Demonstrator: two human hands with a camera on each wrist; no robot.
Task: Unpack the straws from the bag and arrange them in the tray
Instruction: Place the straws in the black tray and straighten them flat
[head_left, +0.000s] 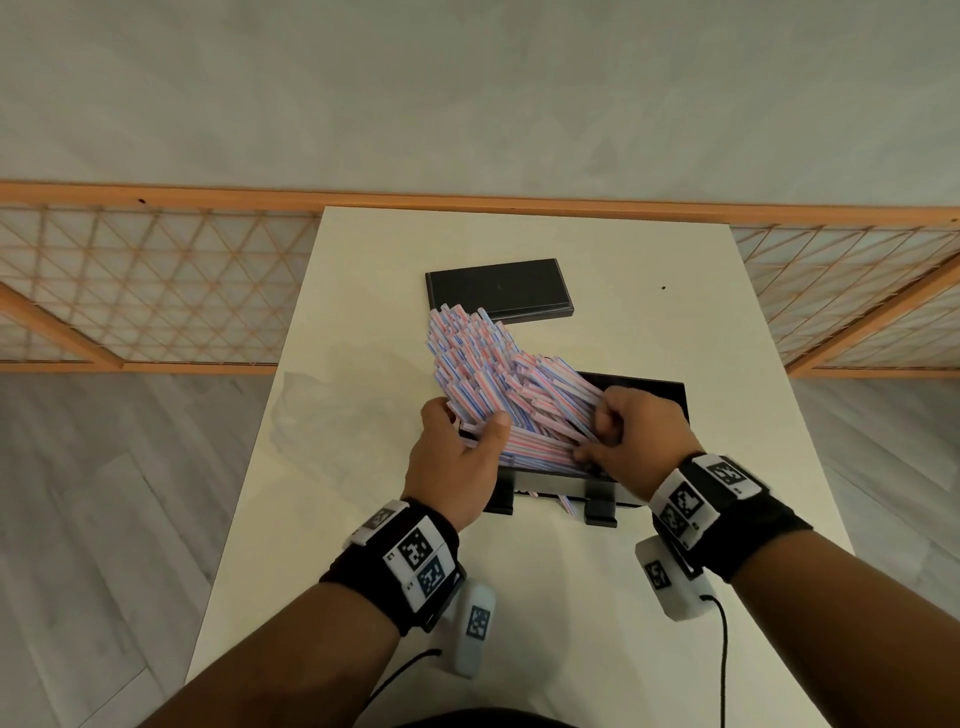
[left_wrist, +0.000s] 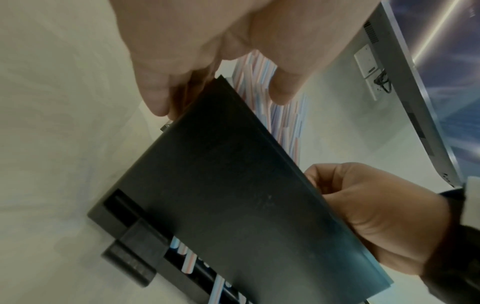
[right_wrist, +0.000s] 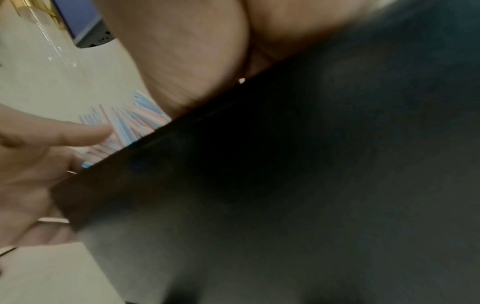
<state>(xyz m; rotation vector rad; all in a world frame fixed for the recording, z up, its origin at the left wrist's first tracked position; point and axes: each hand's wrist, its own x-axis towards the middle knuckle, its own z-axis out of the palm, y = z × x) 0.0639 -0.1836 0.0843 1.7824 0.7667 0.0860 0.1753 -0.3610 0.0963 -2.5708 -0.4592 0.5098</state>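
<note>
a big fanned bundle of pink, blue and white striped paper straws (head_left: 498, 379) leans out of a black rectangular plastic tray (head_left: 670, 395) on the white table (head_left: 753, 415), their lower ends inside it and their tips slanting up to the far left. the left hand (head_left: 457, 457) clasps the bundle's left side, thumb across the straws. the right hand (head_left: 634, 431) has its fingers curled onto straws at the right side. one straw (head_left: 567, 505) pokes through the tray's near wall. a flat black rectangular lid (head_left: 498, 288) lies farther back.
</note>
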